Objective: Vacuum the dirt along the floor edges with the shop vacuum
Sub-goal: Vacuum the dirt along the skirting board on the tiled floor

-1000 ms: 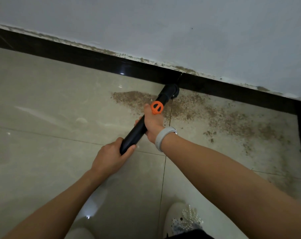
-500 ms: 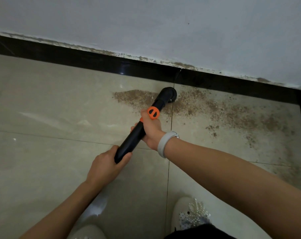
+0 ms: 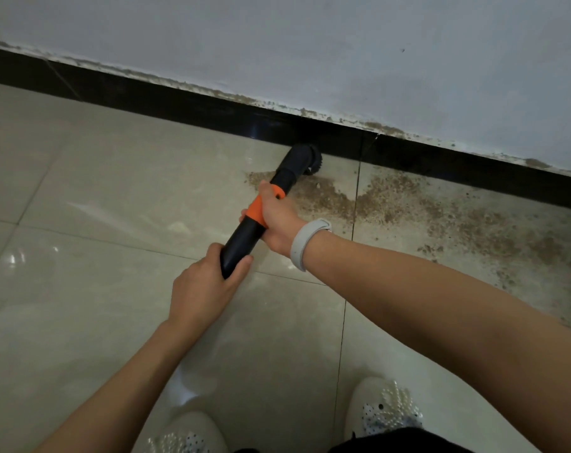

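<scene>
Both hands are clamped on the black plastic vacuum wand with an orange collar (image 3: 261, 223), which runs diagonally through the centre of the frame. The right hand (image 3: 277, 220) wraps the collar; the left hand (image 3: 202, 286) grips the wand's near end, just below it. The round black brush nozzle (image 3: 302, 158) sits right at the glossy black baseboard (image 3: 179, 99), at the left end of the brown gritty dirt patch (image 3: 408, 204) that spreads toward the right of the frame over the beige glossy floor tiles (image 3: 97, 191). To do this well, I would keep the nozzle flat and low, hug the baseboard, and sweep slowly rightward in overlapping passes so no grit gets scattered.
</scene>
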A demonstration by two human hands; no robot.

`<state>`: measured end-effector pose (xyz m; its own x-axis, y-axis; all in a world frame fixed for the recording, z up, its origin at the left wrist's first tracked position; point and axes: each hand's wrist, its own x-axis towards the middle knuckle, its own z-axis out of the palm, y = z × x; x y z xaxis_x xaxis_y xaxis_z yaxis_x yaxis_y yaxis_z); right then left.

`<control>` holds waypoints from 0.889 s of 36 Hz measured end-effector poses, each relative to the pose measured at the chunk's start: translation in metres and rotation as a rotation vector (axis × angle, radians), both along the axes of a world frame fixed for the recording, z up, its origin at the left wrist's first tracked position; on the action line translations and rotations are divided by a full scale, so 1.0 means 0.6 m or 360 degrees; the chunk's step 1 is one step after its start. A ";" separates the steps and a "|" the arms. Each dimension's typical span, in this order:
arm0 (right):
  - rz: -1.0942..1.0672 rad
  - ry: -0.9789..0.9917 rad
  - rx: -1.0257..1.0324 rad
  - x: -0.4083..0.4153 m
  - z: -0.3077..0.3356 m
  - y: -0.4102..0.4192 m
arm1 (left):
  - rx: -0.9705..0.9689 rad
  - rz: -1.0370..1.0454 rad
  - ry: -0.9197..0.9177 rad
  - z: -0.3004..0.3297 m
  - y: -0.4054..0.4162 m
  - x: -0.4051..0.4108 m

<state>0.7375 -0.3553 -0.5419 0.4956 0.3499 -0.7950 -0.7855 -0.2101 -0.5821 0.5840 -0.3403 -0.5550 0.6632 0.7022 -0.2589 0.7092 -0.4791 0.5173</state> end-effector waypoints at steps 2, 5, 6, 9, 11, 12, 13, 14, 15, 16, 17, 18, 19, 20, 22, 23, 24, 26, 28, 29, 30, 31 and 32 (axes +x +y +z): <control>0.0056 -0.0011 0.0008 -0.016 -0.004 0.021 | -0.0048 0.0122 -0.0027 0.004 0.010 -0.007; 0.0186 0.0067 0.0049 -0.034 -0.004 0.046 | -0.0088 0.0270 -0.0056 0.002 0.025 -0.030; 0.0233 0.0095 0.0056 -0.041 -0.003 0.053 | -0.0089 0.0308 -0.0066 0.000 0.030 -0.039; 0.0336 0.0153 0.0064 -0.064 -0.003 0.077 | -0.0111 0.0430 -0.0083 -0.007 0.043 -0.065; 0.0385 0.0167 0.0061 -0.078 -0.005 0.090 | -0.0134 0.0495 -0.0072 -0.012 0.050 -0.080; 0.0410 0.0175 0.0053 -0.084 -0.006 0.095 | -0.0142 0.0515 -0.0065 -0.015 0.053 -0.087; 0.0432 0.0185 0.0043 -0.090 -0.007 0.098 | -0.0147 0.0528 -0.0054 -0.017 0.054 -0.093; 0.0449 0.0195 0.0033 -0.095 -0.009 0.100 | -0.0153 0.0537 -0.0045 -0.019 0.055 -0.098; 0.0459 0.0207 0.0029 -0.099 -0.012 0.102 | -0.0163 0.0543 -0.0041 -0.021 0.056 -0.102; 0.0466 0.0220 0.0026 -0.102 -0.014 0.103 | -0.0173 0.0550 -0.0042 -0.023 0.056 -0.106; 0.0470 0.0239 0.0026 -0.105 -0.016 0.103 | -0.0183 0.0556 -0.0043 -0.023 0.056 -0.109; 0.0482 0.0251 0.0025 -0.108 -0.018 0.103 | -0.0191 0.0564 -0.0044 -0.024 0.055 -0.113; 0.0500 0.0258 0.0027 -0.110 -0.020 0.103 | -0.0195 0.0573 -0.0043 -0.025 0.054 -0.116; 0.0524 0.0258 0.0030 -0.111 -0.022 0.102 | -0.0198 0.0584 -0.0036 -0.026 0.052 -0.120; 0.0569 0.0255 0.0038 -0.117 -0.027 0.098 | -0.0205 0.0600 -0.0014 -0.026 0.045 -0.128; 0.0590 0.0247 0.0038 -0.119 -0.032 0.095 | -0.0216 0.0600 -0.0010 -0.025 0.040 -0.131; 0.0612 0.0235 0.0028 -0.121 -0.038 0.092 | -0.0227 0.0595 -0.0013 -0.024 0.035 -0.133; 0.0643 0.0205 0.0002 -0.122 -0.050 0.084 | -0.0228 0.0578 -0.0003 -0.021 0.025 -0.133; 0.0653 0.0184 -0.0007 -0.118 -0.055 0.081 | -0.0222 0.0572 0.0010 -0.020 0.022 -0.129; 0.0652 0.0180 -0.0011 -0.115 -0.054 0.082 | -0.0223 0.0572 0.0010 -0.020 0.023 -0.125; 0.0648 0.0175 -0.0016 -0.111 -0.053 0.084 | -0.0225 0.0574 0.0007 -0.021 0.026 -0.122; 0.0639 0.0169 -0.0018 -0.107 -0.050 0.088 | -0.0228 0.0577 0.0006 -0.022 0.029 -0.117; 0.0633 0.0162 -0.0018 -0.102 -0.047 0.094 | -0.0230 0.0582 -0.0002 -0.021 0.034 -0.112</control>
